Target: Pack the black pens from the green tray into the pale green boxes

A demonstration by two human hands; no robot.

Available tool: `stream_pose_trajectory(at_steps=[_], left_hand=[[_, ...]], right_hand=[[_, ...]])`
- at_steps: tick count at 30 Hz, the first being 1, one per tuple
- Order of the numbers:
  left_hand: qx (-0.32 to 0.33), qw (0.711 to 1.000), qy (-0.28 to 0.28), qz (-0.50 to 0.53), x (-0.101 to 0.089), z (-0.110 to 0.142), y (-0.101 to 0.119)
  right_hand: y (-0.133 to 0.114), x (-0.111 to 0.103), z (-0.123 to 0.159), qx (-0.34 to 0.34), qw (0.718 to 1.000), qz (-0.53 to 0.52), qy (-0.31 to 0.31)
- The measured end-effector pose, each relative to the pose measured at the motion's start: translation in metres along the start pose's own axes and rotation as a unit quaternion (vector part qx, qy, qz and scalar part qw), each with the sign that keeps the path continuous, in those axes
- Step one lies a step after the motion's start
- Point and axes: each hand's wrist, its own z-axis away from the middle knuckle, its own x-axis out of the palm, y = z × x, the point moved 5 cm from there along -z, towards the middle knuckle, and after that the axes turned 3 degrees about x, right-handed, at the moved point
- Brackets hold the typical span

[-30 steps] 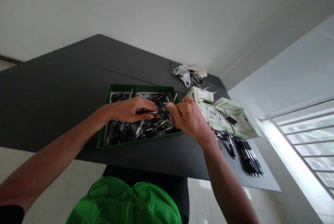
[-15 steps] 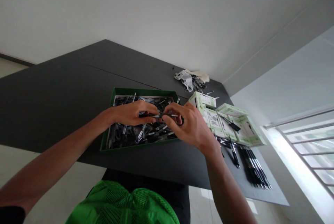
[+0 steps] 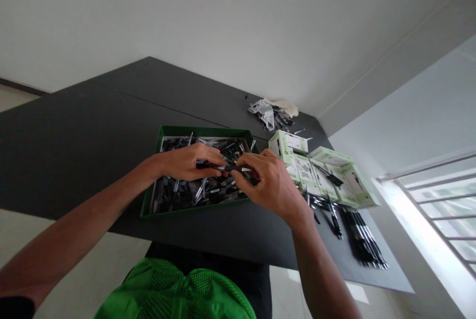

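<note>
My left hand [image 3: 195, 160] is closed on one end of a black and clear pen [image 3: 232, 168], thumb below and fingers above. From the other side, my right hand [image 3: 269, 182] pinches the same pen near its pointed tip with thumb and forefinger. Something dark shows under the curled fingers of my right hand; I cannot make out what it is. Both hands are over a green box [image 3: 206, 130] full of loose black and clear pens [image 3: 201, 190], and they hide part of its contents.
To the right stand white and green cartons [image 3: 307, 175], with pens [image 3: 329, 175] lying in an open one. Nearer me lie loose pens [image 3: 334, 217] and a row of pens [image 3: 362, 237]. Crumpled pale cloth [image 3: 264, 112] and more pens [image 3: 281, 119] lie by the wall.
The pen between my hands has shifted slightly, and the fingers of my right hand have closed further around its tip end. My left hand stays almost in place.
</note>
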Motion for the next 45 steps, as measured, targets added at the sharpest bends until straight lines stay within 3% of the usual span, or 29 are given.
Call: stream_pose_trajectory(at_steps=[6, 11, 16, 18, 22, 25, 28, 32, 34, 41, 45], left_hand=[[0.012, 1.000, 0.014, -0.006, -0.002, 0.001, 0.001], [-0.019, 0.999, 0.035, 0.007, -0.005, 0.001, -0.001], [-0.046, 0.997, 0.020, 0.050, -0.003, 0.001, -0.005], [-0.072, 0.994, 0.031, 0.077, -0.003, 0.002, -0.009], [-0.122, 0.981, 0.066, 0.137, -0.001, 0.006, -0.016], [-0.139, 0.976, 0.064, 0.154, 0.002, 0.007, -0.018], [-0.163, 0.973, 0.053, 0.156, 0.003, 0.009, -0.019], [-0.175, 0.970, 0.051, 0.162, 0.003, 0.010, -0.018], [-0.174, 0.968, 0.051, 0.170, 0.003, 0.010, -0.018], [-0.167, 0.967, 0.046, 0.187, 0.004, 0.009, -0.020], [-0.172, 0.967, 0.041, 0.184, 0.005, 0.011, -0.021]], right_hand=[[-0.006, 0.011, 0.001, -0.056, 0.997, -0.015, 0.045], [-0.003, 0.025, -0.004, 0.001, 0.990, -0.087, 0.110], [-0.003, 0.035, -0.003, -0.005, 0.968, -0.212, 0.132], [0.007, 0.025, 0.009, 0.035, 0.941, -0.279, 0.188], [0.044, -0.015, 0.057, 0.122, 0.838, -0.402, 0.348], [0.080, -0.037, 0.100, 0.182, 0.777, -0.452, 0.399], [0.120, -0.040, 0.144, 0.281, 0.766, -0.416, 0.401], [0.158, -0.031, 0.198, 0.389, 0.829, -0.198, 0.349], [0.167, -0.026, 0.218, 0.428, 0.842, -0.078, 0.320], [0.168, -0.016, 0.244, 0.502, 0.815, 0.036, 0.289], [0.172, -0.030, 0.261, 0.520, 0.785, 0.079, 0.328]])
